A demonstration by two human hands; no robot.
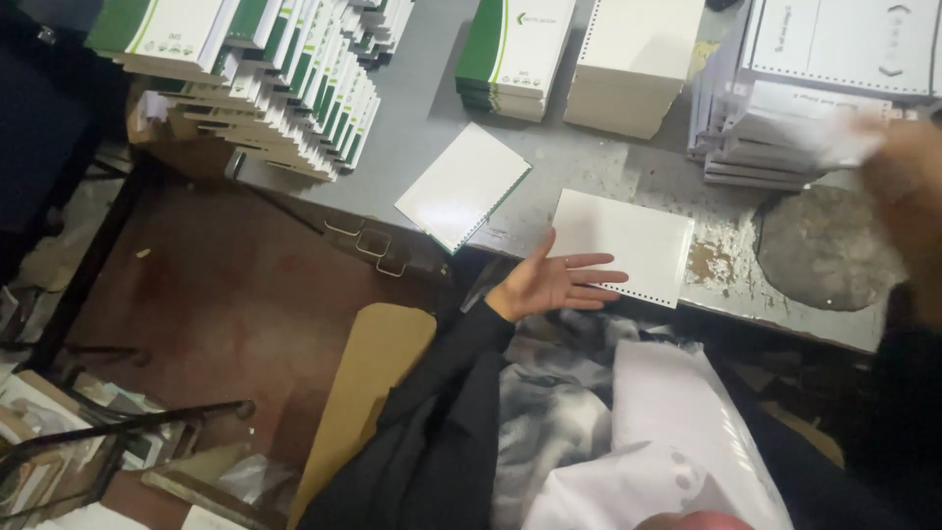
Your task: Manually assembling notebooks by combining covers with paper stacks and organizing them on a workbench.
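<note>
My left hand (554, 285) is held palm up with fingers spread and nothing in it, at the front edge of the grey table (422, 108). Its fingertips lie just over a white perforated sheet (628, 240) that is flat on the table. My right hand (908, 182) is blurred at the right edge, raised over a pile of white perforated sheets (775, 147). It grips the lifted corner of a white sheet (834, 137) from that pile.
Rows of green-and-white booklets (285, 88) fill the table's far left, with another stack (515, 54) and a cream stack (633, 64) behind. A spiral-edged white pad (461, 186) lies slanted. A round grey disc (824, 245) sits at right. White paper (677, 422) rests on my lap.
</note>
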